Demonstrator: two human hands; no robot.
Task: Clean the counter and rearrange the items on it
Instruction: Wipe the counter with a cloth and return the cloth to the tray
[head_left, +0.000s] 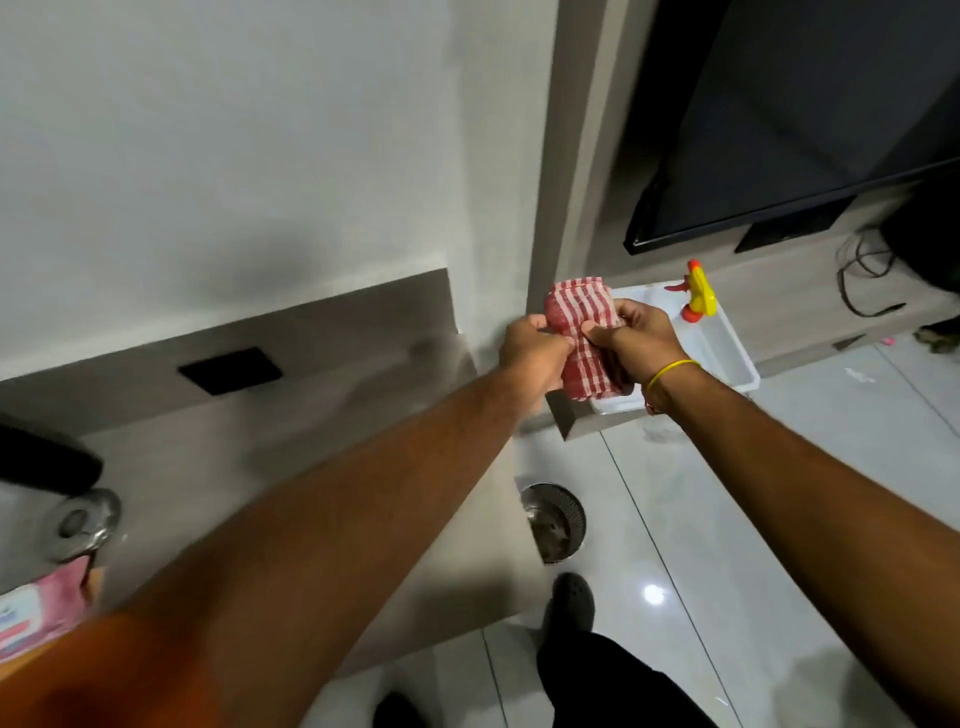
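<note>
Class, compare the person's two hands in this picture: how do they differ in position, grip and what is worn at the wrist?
The left hand pinches the left edge of the red-and-white checked cloth; the right hand grips its right side, over the white tray. The right wrist wears a yellow band; the left wrist is bare. Both hands are closed on the same cloth, held up off the counter.

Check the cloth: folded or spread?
Folded: the cloth is bunched in layers, gripped by the left hand and right hand.
</note>
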